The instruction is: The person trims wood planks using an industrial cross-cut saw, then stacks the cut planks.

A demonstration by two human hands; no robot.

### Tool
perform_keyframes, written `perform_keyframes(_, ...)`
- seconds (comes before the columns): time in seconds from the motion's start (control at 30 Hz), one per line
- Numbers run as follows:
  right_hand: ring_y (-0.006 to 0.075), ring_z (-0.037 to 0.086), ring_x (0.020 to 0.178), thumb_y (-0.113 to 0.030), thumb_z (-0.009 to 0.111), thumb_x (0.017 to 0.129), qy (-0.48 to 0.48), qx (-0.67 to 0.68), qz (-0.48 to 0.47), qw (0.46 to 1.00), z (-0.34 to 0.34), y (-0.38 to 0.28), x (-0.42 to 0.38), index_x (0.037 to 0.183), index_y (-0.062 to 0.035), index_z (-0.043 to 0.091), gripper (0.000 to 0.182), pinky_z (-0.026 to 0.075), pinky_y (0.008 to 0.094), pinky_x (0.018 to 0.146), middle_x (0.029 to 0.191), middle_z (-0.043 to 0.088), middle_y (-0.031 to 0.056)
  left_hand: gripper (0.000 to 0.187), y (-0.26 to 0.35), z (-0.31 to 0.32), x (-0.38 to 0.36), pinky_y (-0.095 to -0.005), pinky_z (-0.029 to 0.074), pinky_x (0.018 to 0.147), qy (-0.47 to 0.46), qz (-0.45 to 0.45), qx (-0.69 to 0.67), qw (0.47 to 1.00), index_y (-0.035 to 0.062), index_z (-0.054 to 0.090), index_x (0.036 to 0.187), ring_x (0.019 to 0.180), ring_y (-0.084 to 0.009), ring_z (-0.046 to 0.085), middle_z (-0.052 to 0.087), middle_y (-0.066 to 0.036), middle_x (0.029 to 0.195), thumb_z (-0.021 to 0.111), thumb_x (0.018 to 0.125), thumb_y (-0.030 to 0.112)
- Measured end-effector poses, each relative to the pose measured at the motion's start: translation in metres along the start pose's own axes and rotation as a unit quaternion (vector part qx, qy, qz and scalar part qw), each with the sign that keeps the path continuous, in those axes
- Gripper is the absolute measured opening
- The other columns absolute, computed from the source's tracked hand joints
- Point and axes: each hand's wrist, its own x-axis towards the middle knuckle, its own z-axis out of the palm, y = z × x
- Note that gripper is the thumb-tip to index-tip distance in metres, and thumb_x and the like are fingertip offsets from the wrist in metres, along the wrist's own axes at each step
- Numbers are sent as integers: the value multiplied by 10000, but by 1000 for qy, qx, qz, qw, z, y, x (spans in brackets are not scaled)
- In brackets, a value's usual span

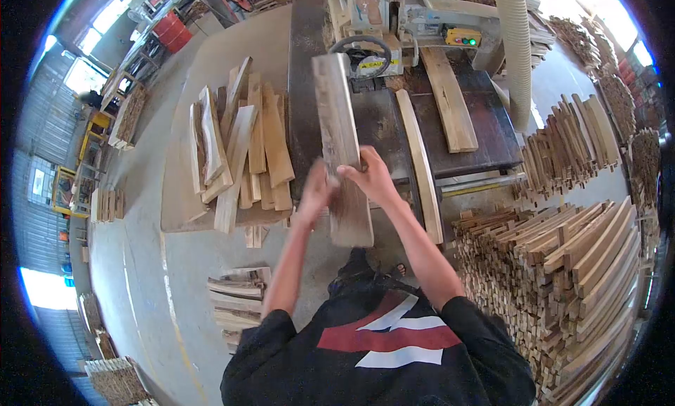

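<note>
A wooden board point(341, 118) is held up in front of me, tilted over the dark machine table. My right hand point(369, 177) grips its right edge, the thumb lying across the face. Against the board's left edge is my left hand point(318, 195), smeared by motion, so its hold cannot be made out. The board's lower end is blurred too. A long narrow strip of wood point(420, 167) lies on the table right of my hands. Farther right rests a wider plank point(450, 104).
A woodworking machine point(373, 47) with a handwheel and control box point(463, 37) stands ahead. Loose boards point(242, 139) lie on a brown sheet to the left. Large stacks of wood strips point(534, 272) rise at right, beside a ribbed hose point(515, 54).
</note>
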Motion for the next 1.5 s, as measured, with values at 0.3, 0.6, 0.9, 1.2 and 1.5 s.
perform_keyframes(0.3, 243, 660, 1070, -361, 609, 989, -155, 268, 544, 780, -42, 54, -174, 1242, -1, 574, 441, 564, 365, 816, 1135, 672, 118, 874, -55, 124, 12, -341, 488, 982, 50, -175, -162, 970, -36, 331, 1513, 1184, -235, 599, 544, -169, 1408, 782, 855, 322)
perform_keyframes(0.6, 225, 676, 951, -338, 620, 992, 240, 569, 484, 620, 4, 118, -203, 1279, -49, 522, 419, 584, 319, 713, 1057, 654, 90, 595, -91, 230, 73, -587, 256, 1113, 143, 71, 328, 931, -6, 513, 1402, 1424, -425, 289, 357, -263, 1510, 557, 974, 405)
perform_keyframes(0.9, 147, 526, 484, -543, 491, 1007, 86, 238, 620, 743, -4, 183, -51, 877, -85, 584, 485, 323, 278, 391, 653, 556, 2, 505, -82, 203, 215, -585, 289, 1072, 207, 72, 268, 938, 25, 570, 1316, 1362, -428, 370, 433, -273, 1427, 614, 917, 331)
perform_keyframes(1.2, 115, 391, 477, -522, 498, 1016, 91, 358, 616, 695, -1, 242, 89, 801, -115, 500, 461, 285, 258, 394, 626, 455, -1, 323, -112, 139, 337, -544, 368, 1008, 299, 83, 79, 947, 106, 684, 1125, 1273, -394, 463, 510, -206, 1354, 712, 815, 195)
perform_keyframes(1.5, 80, 409, 468, -531, 552, 985, 118, 313, 604, 724, 1, 279, 185, 800, -167, 529, 408, 305, 232, 389, 606, 462, -43, 648, -134, -44, 161, -584, 338, 1008, 341, -217, 376, 834, 90, 565, 1311, 1276, -446, 397, 394, -284, 1396, 822, 753, 293)
